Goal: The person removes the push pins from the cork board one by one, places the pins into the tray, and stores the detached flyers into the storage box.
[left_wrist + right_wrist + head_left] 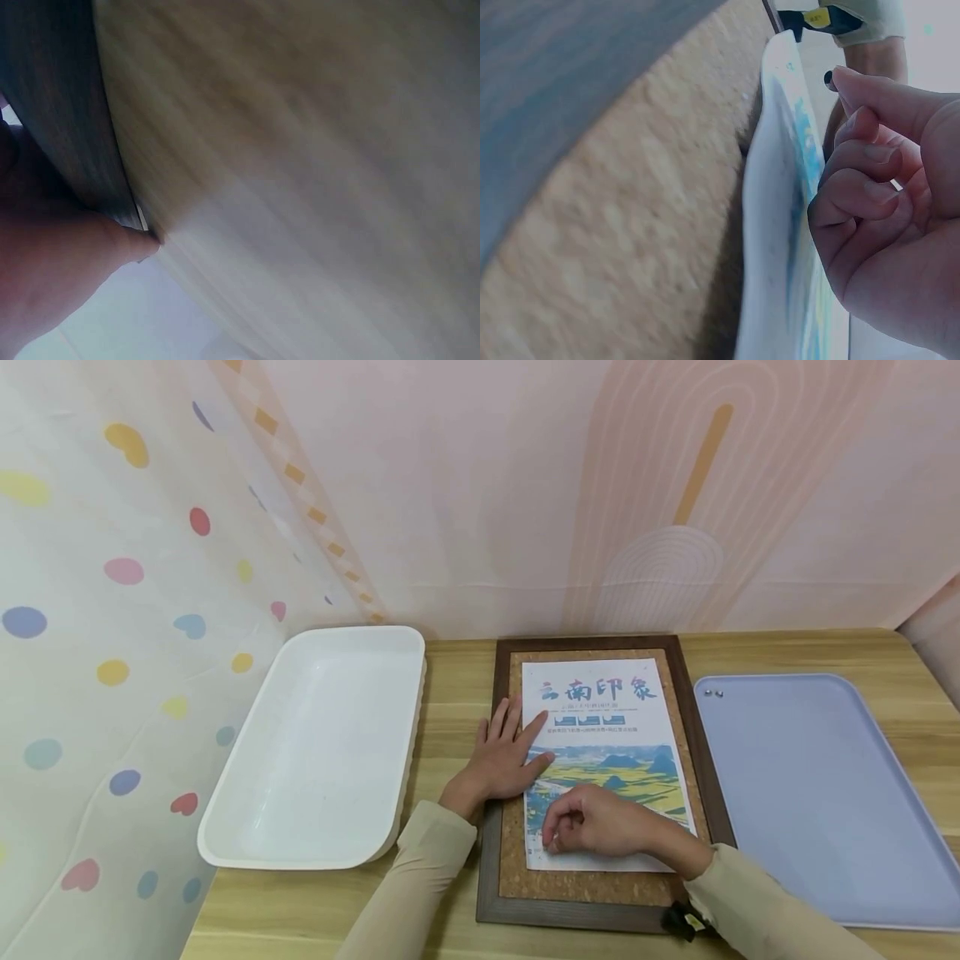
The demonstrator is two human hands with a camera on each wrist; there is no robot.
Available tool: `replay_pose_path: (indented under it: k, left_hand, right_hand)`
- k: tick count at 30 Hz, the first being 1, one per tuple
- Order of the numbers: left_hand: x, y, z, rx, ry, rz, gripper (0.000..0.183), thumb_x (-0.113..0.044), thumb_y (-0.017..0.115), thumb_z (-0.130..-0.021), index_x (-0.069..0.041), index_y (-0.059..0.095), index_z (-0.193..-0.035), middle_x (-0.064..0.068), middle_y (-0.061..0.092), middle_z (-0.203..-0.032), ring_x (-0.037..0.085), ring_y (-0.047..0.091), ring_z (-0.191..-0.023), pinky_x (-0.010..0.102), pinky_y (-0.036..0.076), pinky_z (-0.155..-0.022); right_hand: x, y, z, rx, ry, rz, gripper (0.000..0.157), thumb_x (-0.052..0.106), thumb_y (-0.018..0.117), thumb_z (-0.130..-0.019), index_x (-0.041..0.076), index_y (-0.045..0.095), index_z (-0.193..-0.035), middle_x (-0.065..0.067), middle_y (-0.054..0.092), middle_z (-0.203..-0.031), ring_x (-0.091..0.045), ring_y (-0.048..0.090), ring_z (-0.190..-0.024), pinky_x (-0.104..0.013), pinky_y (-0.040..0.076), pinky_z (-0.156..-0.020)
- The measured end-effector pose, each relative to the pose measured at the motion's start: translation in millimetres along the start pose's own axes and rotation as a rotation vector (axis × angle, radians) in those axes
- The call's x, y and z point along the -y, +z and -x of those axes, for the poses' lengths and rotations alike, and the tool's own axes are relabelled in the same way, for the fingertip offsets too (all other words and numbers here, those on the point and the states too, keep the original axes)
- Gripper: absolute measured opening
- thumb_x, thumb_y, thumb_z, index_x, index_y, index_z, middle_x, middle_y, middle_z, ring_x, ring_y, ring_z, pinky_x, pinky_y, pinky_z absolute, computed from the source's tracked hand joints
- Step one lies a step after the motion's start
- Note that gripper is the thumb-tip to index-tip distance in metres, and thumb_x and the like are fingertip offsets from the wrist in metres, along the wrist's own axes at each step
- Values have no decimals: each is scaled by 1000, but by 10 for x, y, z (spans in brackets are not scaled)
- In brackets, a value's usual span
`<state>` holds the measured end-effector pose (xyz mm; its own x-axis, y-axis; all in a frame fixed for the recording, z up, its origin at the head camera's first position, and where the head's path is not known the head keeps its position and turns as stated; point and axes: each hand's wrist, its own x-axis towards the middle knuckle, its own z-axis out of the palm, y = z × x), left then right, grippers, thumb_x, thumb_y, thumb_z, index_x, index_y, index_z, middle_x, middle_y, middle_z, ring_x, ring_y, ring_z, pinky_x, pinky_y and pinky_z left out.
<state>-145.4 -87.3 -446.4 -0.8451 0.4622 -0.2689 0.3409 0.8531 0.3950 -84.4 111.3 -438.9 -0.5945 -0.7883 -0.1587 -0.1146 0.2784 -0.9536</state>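
Note:
A paper poster (600, 727) with a landscape picture lies on a cork board (592, 887) in a dark wooden frame (491, 860). My left hand (504, 766) rests spread across the frame's left side, its thumb and index finger on the poster's left edge. Over the poster's lower left corner, my right hand (588, 821) pinches a small push pin (829, 79), which looks dark and round between thumb and fingertip; its other fingers are curled. From the right wrist, the poster's lower edge (769, 225) bows up off the cork.
To the left stands a deep white tray (315, 752). At the right lies a shallow blue tray (817, 793) with two shiny round pins (712, 693) in its far left corner. A patterned cloth wall (480, 527) closes the back of the wooden table (442, 727).

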Motion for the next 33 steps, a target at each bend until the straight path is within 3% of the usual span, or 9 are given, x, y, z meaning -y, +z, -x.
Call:
replay_pose_path:
  k: [19,27,33]
  left_hand:
    - [-14,11,0,6,-4,-11,66,-51,36,-104,-28,13,-161,10,-14,-166,29,-18,-152,58,-3,-120]
    - [-19,0,10,9,-4,-18,66,-52,36,-104,-28,13,-161,9,-14,-166,29,-18,-152,59,-3,-119]
    - [-3,6,-3,11,9,-15,66,-52,35,-104,-28,11,-161,9,-15,-165,28,-19,-151,59,-4,-119]
  right_hand:
    - [83,-295,317,-147,33,71,9,17,68,-95,10,74,-95,6,50,-61,-3,37,-51,-23,40,-52]
    - [130,-440,470,-210,0,64,10,7,63,-96,5,73,-97,-14,67,-81,-3,41,-55,-23,41,-53]
    - [162,-567,579,-241,-16,35,12,2,60,-96,-1,71,-100,-20,67,-87,-11,54,-64,-25,49,-60]
